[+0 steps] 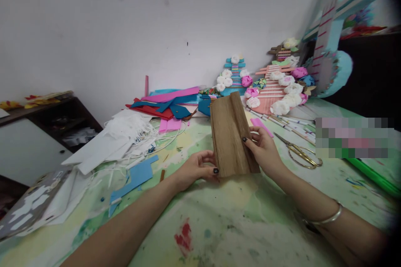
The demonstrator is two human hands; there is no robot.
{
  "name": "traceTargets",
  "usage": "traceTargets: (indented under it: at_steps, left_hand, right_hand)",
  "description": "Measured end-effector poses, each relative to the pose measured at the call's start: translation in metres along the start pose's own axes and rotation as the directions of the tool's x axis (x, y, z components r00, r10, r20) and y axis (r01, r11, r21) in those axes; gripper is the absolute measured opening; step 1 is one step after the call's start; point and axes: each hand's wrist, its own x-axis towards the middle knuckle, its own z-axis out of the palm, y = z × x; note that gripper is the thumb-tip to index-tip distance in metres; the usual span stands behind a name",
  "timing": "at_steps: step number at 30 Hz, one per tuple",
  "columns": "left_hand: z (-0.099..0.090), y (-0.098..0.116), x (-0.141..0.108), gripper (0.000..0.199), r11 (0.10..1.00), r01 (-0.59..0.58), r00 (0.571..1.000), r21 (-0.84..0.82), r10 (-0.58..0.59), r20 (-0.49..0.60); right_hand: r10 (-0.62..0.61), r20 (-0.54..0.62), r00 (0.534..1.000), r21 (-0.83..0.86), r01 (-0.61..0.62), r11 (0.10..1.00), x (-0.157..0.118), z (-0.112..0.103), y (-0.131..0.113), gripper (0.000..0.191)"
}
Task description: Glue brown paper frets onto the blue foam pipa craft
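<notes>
our left hand (198,168) pinches the lower left edge of a brown, finely wrinkled rectangular sheet of folded paper (229,137), and our right hand (265,150) clamps its right edge, thumb flat on the front. we hold it tilted over a paint-stained, pale green tabletop (216,217). near right lie slender metal scissors with looped golden handles (297,153); left, a flat, angular light-blue cutout (140,174) and, farther, a tangled heap of thin white strings (133,127).

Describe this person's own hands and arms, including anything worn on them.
The left hand and right hand are ungloved, with dark thumbnails. A shiny silver-coloured bangle circles the right forearm; none shows on the left forearm. Neither forearm shows a sleeve.
</notes>
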Motion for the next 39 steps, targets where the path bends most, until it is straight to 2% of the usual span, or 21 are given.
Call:
traceTargets:
  at_steps: [6, 14, 22, 30, 39]
  left_hand:
    - [0.0052, -0.0020, 0.0005, 0.040, 0.999, -0.009, 0.998, -0.033, 0.007, -0.064]
    - [0.0001, -0.0039, 0.0031, 0.042, 0.999, 0.010, 0.991, -0.042, -0.016, -0.133]
    - [-0.0007, -0.0045, 0.0022, 0.040, 0.997, -0.025, 0.994, -0.075, 0.018, -0.104]
    - [-0.0002, -0.0031, 0.0029, 0.032, 0.998, -0.054, 0.991, -0.017, 0.052, -0.121]
    - [-0.0031, -0.0045, 0.0032, 0.037, 0.995, -0.066, 0.992, -0.069, 0.058, -0.112]
  right_hand:
    - [-0.003, 0.002, 1.000, 0.002, 0.003, 1.000, -0.0024, 0.0016, -0.0031, 0.026]
    - [0.009, -0.017, 1.000, 0.060, -0.008, 0.998, 0.0016, -0.0024, -0.0036, 0.028]
    - [0.006, -0.020, 1.000, 0.064, -0.005, 0.998, 0.0014, -0.0024, -0.0049, 0.029]
    - [0.005, -0.035, 0.999, 0.058, -0.003, 0.998, 0.0019, -0.0028, -0.0050, 0.029]
    - [-0.028, -0.005, 1.000, 0.057, 0.028, 0.998, 0.0026, -0.0031, 0.0007, 0.030]
